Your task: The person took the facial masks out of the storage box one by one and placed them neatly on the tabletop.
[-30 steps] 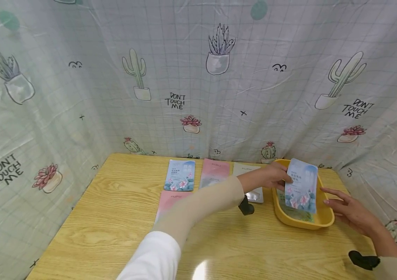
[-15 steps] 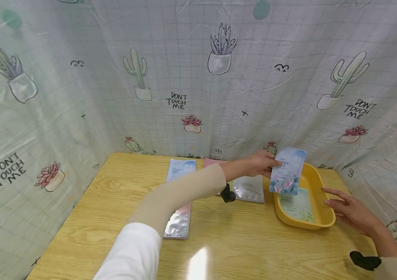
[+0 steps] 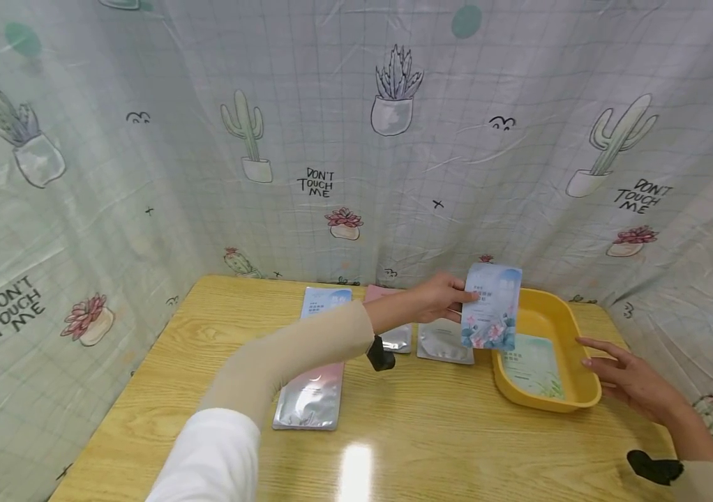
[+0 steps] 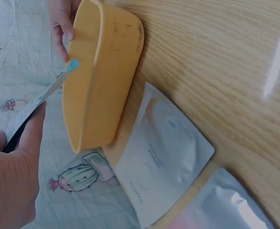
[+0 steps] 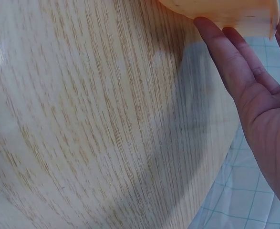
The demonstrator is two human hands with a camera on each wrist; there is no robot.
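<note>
In the head view my left hand (image 3: pixel 444 296) pinches a blue sheet mask packet (image 3: pixel 493 307) printed with pink flowers by its left edge. The packet is held up beside the left rim of a yellow plastic bin (image 3: pixel 548 403). From the left wrist, the same packet (image 4: pixel 37 102) shows nearly edge-on between thumb and fingers. My right hand (image 3: pixel 635 383) grips the bin's right side, with fingertips over the rim; in the right wrist view, other fingers (image 5: pixel 233 62) lie against its outer wall. A pale green packet (image 3: pixel 532 369) lies inside the bin.
Left of the bin, a white-and-silver packet (image 3: pixel 446 345) and a pink one (image 3: pixel 400 340) lie along the table's back. Farther left are a blue packet (image 3: pixel 325 300) and a pink-and-silver packet (image 3: pixel 309 401), partly behind my left arm. A patterned curtain (image 3: pixel 294 237) surrounds the table.
My left hand has drawn the blue packet leftward from over the bin, uncovering the pale green packet inside. My right hand stays at the bin's rim.
</note>
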